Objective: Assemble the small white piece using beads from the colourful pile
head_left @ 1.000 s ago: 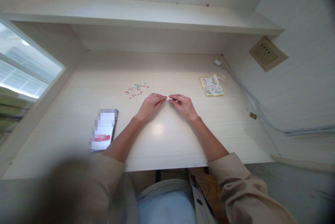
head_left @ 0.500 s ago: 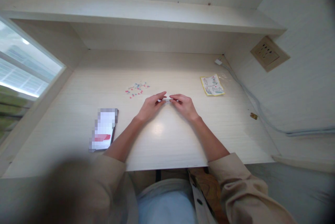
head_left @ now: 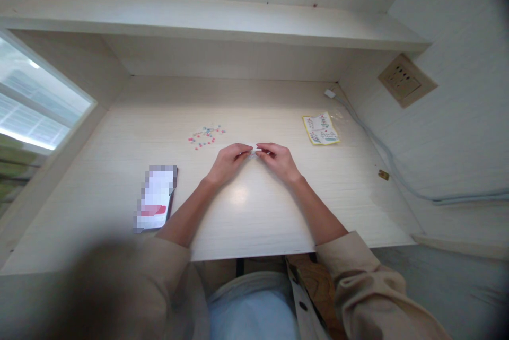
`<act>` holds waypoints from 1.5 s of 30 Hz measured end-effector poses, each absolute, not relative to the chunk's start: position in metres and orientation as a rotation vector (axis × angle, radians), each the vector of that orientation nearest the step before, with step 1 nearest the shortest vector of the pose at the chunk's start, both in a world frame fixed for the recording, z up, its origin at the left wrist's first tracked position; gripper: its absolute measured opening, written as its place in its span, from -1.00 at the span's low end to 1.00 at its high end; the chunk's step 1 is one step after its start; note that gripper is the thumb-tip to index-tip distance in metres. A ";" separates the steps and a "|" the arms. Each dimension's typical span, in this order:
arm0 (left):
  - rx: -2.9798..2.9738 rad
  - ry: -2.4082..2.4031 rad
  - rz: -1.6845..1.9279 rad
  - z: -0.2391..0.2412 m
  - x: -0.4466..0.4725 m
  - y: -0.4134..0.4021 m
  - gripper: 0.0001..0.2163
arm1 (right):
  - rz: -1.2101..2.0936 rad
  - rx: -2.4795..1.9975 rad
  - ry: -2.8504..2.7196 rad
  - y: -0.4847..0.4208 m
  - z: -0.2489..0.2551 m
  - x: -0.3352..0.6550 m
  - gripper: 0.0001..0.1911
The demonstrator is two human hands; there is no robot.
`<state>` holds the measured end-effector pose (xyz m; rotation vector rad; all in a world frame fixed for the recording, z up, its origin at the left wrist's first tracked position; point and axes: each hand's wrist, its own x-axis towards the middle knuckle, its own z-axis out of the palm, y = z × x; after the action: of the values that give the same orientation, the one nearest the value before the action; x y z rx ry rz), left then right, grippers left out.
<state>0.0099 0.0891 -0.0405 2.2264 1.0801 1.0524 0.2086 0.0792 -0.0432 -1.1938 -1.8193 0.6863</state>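
Here on the pale desk (head_left: 254,223), the printed, yellow-edged piece (head_left: 321,129) lies to the right, sheet or packet I cannot tell, nor whether anything is inside it; just beside it sits a scrap of clear film (head_left: 337,116); over at the left, the tiny pink and blue bits (head_left: 207,131) lie loose on the desktop.

In the middle, a small white piece (head_left: 256,150) spans the gap between the two hands; left hand (head_left: 230,159) has one end pinched, thumb against fingers, right hand (head_left: 280,159) pinches the other, both grips nearly closed; the fingertips hide much of it, so its full shape cannot be told.

Around them, a phone (head_left: 156,191) lies near the left forearm, screen up; a grey cable (head_left: 366,129) runs down the right side, a white block (head_left: 330,94) at its end; a small brownish piece (head_left: 384,175) rests near it; a dark blur (head_left: 95,281) covers the lower left corner.
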 end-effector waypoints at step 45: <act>1.789 0.948 1.166 0.002 0.011 0.050 -0.83 | 0.695 -1.011 -1.733 0.046 0.001 0.199 -0.83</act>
<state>0.0105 0.0500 0.0021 1.7886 0.9476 1.1661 0.1993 0.0463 0.0014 -1.0108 -1.7331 0.6953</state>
